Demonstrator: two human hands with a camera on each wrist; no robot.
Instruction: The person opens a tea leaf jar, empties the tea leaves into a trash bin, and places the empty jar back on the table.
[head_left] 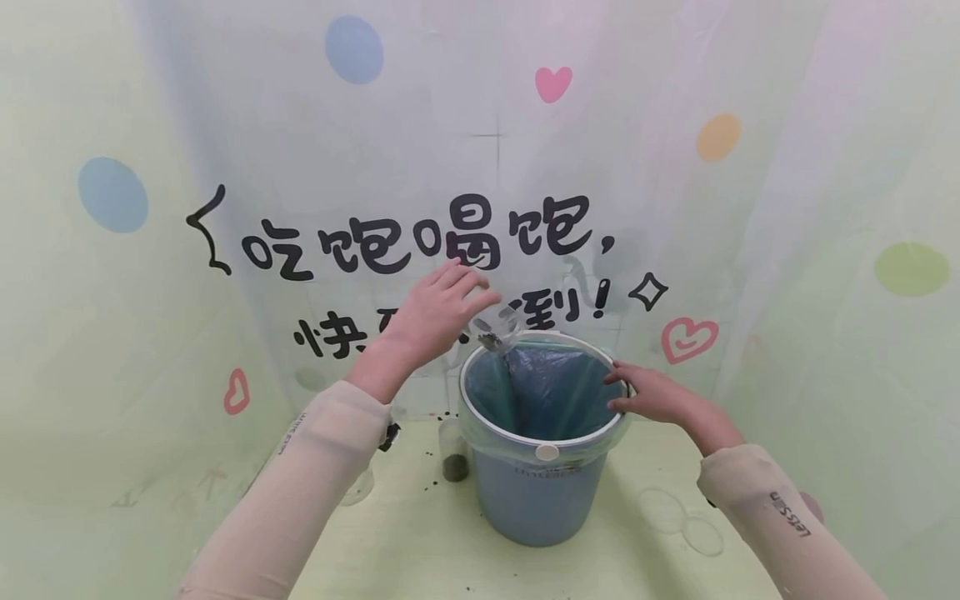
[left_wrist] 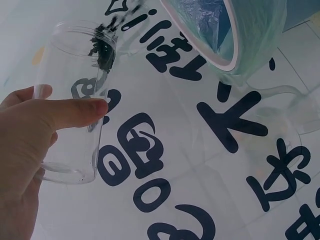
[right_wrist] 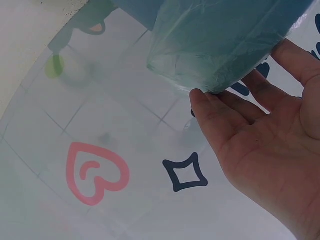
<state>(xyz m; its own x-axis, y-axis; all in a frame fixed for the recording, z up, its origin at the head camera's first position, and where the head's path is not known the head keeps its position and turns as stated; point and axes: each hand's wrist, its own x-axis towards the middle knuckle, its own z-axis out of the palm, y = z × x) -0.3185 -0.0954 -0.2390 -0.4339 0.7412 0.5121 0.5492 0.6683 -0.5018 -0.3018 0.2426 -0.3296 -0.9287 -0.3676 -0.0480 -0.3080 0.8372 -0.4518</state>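
Note:
In the left wrist view, my left hand (left_wrist: pixel 30 135) grips a clear plastic jar (left_wrist: pixel 75 145) around its side, thumb across the front. Dark bits (left_wrist: pixel 103 52) lie at the jar's mouth and stream out of it. From the head view, my left hand (head_left: pixel 435 312) holds this tilted jar (head_left: pixel 501 321) over the near-left rim of a blue trash can (head_left: pixel 536 500) lined with a translucent green bag (head_left: pixel 517 392). At the can's right rim, my right hand (head_left: pixel 656 392) rests with its fingertips; the right wrist view shows its fingers (right_wrist: pixel 210 112) loosely extended against the bag.
Left of the can stands another clear container (head_left: pixel 453 458) with dark contents at its bottom. Dark specks are scattered around it on the table (head_left: pixel 405 533). Clear round rings (head_left: pixel 702 536) lie on the right. A printed plastic sheet (head_left: pixel 420 108) surrounds the table.

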